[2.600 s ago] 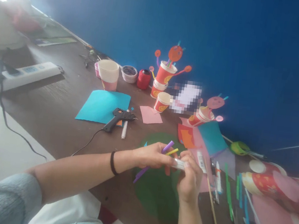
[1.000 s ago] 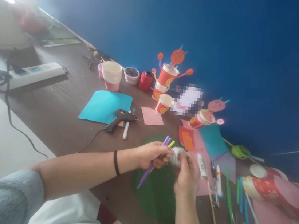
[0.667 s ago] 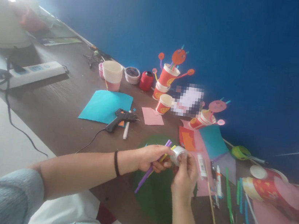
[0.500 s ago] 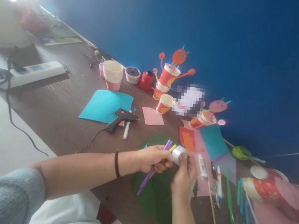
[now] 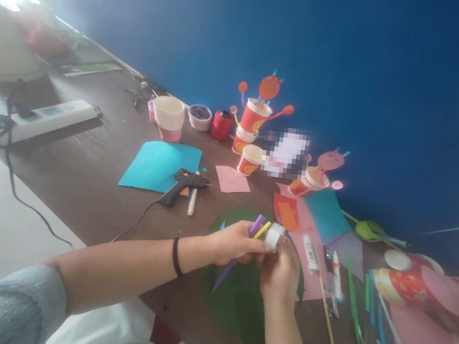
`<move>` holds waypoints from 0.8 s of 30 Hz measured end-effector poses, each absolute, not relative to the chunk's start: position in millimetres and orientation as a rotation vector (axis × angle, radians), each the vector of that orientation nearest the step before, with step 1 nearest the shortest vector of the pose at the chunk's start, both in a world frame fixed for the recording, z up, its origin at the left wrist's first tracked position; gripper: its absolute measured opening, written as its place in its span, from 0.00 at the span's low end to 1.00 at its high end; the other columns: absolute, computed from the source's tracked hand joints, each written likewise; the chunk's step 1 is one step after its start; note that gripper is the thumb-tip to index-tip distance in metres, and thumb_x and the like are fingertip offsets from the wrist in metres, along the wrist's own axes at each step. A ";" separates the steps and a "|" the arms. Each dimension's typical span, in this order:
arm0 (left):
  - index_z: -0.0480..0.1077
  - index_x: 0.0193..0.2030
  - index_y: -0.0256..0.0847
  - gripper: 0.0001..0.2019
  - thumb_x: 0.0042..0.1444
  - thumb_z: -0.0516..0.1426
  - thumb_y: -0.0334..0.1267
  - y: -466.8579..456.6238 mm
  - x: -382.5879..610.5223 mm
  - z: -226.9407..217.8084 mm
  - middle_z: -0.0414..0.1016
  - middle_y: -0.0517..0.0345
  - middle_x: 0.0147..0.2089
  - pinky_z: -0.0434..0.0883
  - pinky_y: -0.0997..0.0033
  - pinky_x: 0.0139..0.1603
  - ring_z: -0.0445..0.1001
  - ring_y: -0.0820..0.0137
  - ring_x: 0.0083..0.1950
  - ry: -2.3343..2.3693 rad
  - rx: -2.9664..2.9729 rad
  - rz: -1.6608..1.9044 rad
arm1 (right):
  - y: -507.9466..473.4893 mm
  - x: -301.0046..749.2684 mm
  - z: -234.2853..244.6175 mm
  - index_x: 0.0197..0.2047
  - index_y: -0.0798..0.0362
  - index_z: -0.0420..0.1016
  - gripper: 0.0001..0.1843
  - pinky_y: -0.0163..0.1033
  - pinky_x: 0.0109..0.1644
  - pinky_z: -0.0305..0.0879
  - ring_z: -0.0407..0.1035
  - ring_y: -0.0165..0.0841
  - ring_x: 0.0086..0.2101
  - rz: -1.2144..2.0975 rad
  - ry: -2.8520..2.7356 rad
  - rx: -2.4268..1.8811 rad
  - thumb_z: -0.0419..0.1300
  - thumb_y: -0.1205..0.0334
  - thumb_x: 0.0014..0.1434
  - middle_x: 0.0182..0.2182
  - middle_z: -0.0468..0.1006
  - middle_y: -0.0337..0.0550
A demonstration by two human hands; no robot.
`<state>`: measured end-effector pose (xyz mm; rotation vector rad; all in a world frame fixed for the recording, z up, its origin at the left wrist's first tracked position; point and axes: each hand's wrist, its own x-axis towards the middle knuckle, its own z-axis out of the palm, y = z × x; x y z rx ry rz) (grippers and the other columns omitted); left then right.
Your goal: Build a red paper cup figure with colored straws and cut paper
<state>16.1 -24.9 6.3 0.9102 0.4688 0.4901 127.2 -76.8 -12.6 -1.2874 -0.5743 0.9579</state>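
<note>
My left hand [image 5: 237,244] is closed around a purple straw [image 5: 256,226] and a yellow straw [image 5: 263,230]. Their upper ends stick out above the fist, and the purple one also shows below it. A roll of clear tape [image 5: 275,237] sits in my right hand [image 5: 281,272], whose fingers are closed on it close to the straws. The two hands meet above a green round mat [image 5: 232,308]; my fingers hide where straws and tape come together.
A black glue gun [image 5: 181,185] lies on blue paper [image 5: 150,164], its cord trailing toward me. Red paper cups [image 5: 250,160] with straw-and-disc figures stand along the wall. Pens, a glue stick [image 5: 310,252], a wooden stick and green straws [image 5: 352,301] lie right. A power strip [image 5: 55,115] rests left.
My hands have drawn closer together. The tape roll has turned slightly, and less of the purple straw shows below my left hand. The camera view has shifted a little.
</note>
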 end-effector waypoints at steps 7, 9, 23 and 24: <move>0.59 0.22 0.38 0.17 0.46 0.61 0.46 -14.1 12.9 8.0 0.56 0.69 0.15 0.40 0.78 0.14 0.46 0.85 0.13 0.525 0.762 0.461 | -76.5 140.5 -13.8 0.30 0.53 0.70 0.15 0.30 0.16 0.47 0.53 0.23 0.15 1.118 -0.652 -1.279 0.57 0.49 0.56 0.16 0.62 0.31; 0.58 0.22 0.38 0.19 0.46 0.60 0.50 -12.6 13.1 5.9 0.57 0.69 0.15 0.41 0.78 0.14 0.46 0.85 0.13 0.556 0.761 0.456 | -77.0 140.9 -14.0 0.31 0.53 0.70 0.16 0.29 0.15 0.44 0.51 0.22 0.15 1.155 -0.691 -1.295 0.58 0.48 0.55 0.15 0.60 0.30; 0.62 0.27 0.37 0.12 0.44 0.62 0.39 -17.7 13.5 7.9 0.57 0.70 0.17 0.40 0.78 0.15 0.46 0.85 0.14 0.576 0.929 0.464 | -74.7 129.2 -15.6 0.24 0.53 0.64 0.18 0.28 0.12 0.43 0.50 0.21 0.10 1.360 -0.418 -1.110 0.59 0.48 0.52 0.11 0.61 0.29; 0.61 0.27 0.37 0.12 0.44 0.62 0.38 -17.5 13.9 7.2 0.57 0.70 0.17 0.40 0.78 0.15 0.45 0.86 0.14 0.597 0.907 0.479 | -74.8 129.1 -15.4 0.24 0.53 0.64 0.18 0.28 0.12 0.43 0.50 0.21 0.10 1.375 -0.427 -1.106 0.59 0.48 0.53 0.11 0.61 0.29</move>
